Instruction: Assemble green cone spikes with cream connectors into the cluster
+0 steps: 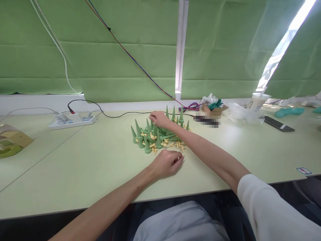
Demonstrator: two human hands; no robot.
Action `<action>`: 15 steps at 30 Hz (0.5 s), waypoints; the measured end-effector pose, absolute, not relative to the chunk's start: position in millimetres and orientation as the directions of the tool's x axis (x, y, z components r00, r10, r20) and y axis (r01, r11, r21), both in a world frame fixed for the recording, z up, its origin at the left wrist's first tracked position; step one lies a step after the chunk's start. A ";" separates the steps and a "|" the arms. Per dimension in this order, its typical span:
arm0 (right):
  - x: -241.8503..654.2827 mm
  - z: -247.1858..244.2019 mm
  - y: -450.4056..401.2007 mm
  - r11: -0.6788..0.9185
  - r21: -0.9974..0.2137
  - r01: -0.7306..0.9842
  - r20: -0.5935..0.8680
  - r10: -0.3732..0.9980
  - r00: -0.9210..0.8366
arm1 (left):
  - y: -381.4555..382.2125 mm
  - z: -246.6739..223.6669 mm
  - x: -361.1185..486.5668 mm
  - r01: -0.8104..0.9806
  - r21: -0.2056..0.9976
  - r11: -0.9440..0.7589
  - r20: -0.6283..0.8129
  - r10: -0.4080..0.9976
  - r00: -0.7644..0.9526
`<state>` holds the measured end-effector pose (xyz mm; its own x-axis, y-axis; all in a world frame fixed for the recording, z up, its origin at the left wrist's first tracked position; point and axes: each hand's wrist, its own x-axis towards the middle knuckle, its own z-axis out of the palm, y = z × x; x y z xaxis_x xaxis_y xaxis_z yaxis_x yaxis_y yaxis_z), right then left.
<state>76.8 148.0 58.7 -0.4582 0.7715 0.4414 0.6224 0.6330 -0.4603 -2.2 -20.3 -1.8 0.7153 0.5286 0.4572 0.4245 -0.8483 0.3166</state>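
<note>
A cluster of green plastic cones [147, 144] lies in the middle of the table, several upright and others on their sides. Small yellow branched pieces [178, 144] are scattered among them and along the front of the pile. My right hand [159, 119] reaches over the back of the pile, its fingers pinched together and bent down; whatever is between the fingertips is hidden. In front of the pile, my left hand [168, 163] rests on the table with fingers curled and thumb against them. Its grip is turned away, so any content cannot be made out.
A white power strip [72, 121] with plugs and cables stands at the left, near a yellow-green object [12, 140]. Toward the back right are a cardboard box [214, 110], a plastic cup [257, 102], clear plastic bags and a black phone [279, 124]. Green blinds hang behind.
</note>
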 end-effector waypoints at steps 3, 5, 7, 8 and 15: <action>73.7 62.6 148.1 0.630 -0.447 0.635 0.415 0.775 -0.476 | -20.1 -1.7 -2.4 0.423 0.322 -0.847 0.455 0.530 0.715; 72.2 63.8 148.9 0.622 -0.439 0.648 0.397 0.782 -0.480 | -19.7 -2.4 -2.6 0.425 0.322 -0.846 0.457 0.532 0.712; 71.0 63.8 150.1 0.610 -0.436 0.662 0.379 0.791 -0.479 | -19.5 -3.1 -2.6 0.430 0.327 -0.842 0.456 0.539 0.708; 70.5 63.2 150.9 0.603 -0.435 0.669 0.370 0.797 -0.478 | -19.4 -3.3 -2.6 0.431 0.330 -0.840 0.454 0.542 0.707; 67.6 53.6 155.5 0.564 -0.430 0.704 0.350 0.824 -0.447 | -19.6 -2.2 -2.5 0.433 0.345 -0.833 0.445 0.551 0.706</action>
<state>67.6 155.5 53.6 -0.4465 0.8237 0.3495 0.7043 0.5645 -0.4305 -2.5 -19.6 -2.2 0.7063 0.5507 0.4447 0.4325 -0.8331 0.3448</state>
